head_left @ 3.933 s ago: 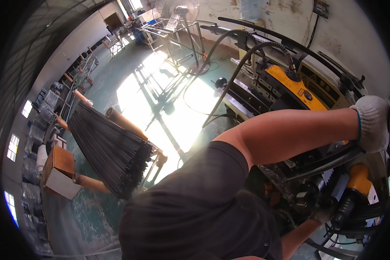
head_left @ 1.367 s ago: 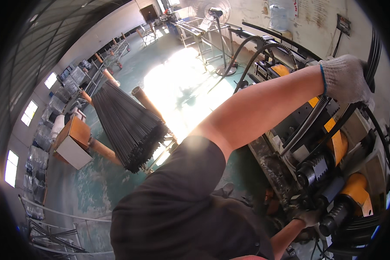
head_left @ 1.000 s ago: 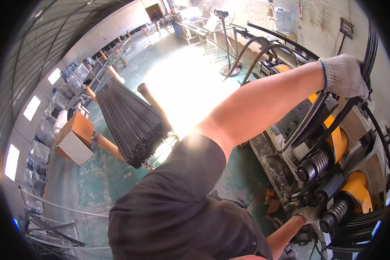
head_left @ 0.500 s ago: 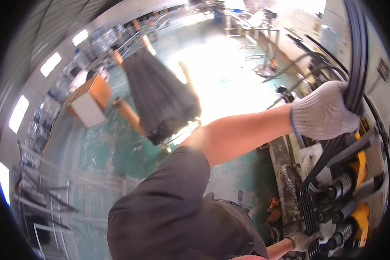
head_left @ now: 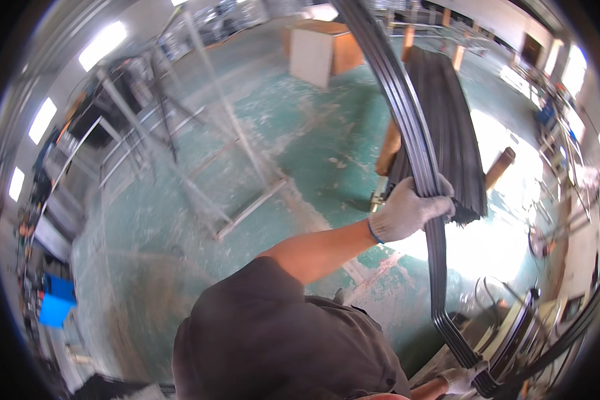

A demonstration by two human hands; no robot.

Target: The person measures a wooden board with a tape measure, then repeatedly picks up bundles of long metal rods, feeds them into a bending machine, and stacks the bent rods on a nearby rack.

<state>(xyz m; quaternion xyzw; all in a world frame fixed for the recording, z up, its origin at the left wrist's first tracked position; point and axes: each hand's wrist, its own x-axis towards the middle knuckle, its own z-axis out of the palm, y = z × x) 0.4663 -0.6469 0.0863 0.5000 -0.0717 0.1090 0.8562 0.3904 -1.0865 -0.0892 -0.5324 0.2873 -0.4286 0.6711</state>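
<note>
A band of long black ribbed strips (head_left: 407, 113) runs from the top of the view down to the lower right, bending sharply near its lower end. My left hand (head_left: 413, 210), in a pale knitted glove, is closed around the band with its thumb across the front. Farther down, past the bend, my right hand (head_left: 461, 379), gloved the same way, grips the lower stretch; its fingers are partly hidden. Behind the band, a thick stack of similar black strips (head_left: 450, 133) rests on a rack with brown rounded posts (head_left: 501, 167).
Metal frames (head_left: 253, 210) stand on the worn green floor (head_left: 300, 133) to the left. Beyond them is a wooden cabinet (head_left: 313, 53). A blue box (head_left: 58, 300) sits at the far left. Machinery with dark hoses (head_left: 513, 320) fills the lower right.
My left hand has swung left, away from the machine, carrying the strips toward the rack. The view has turned left. My right hand keeps its hold lower down.
</note>
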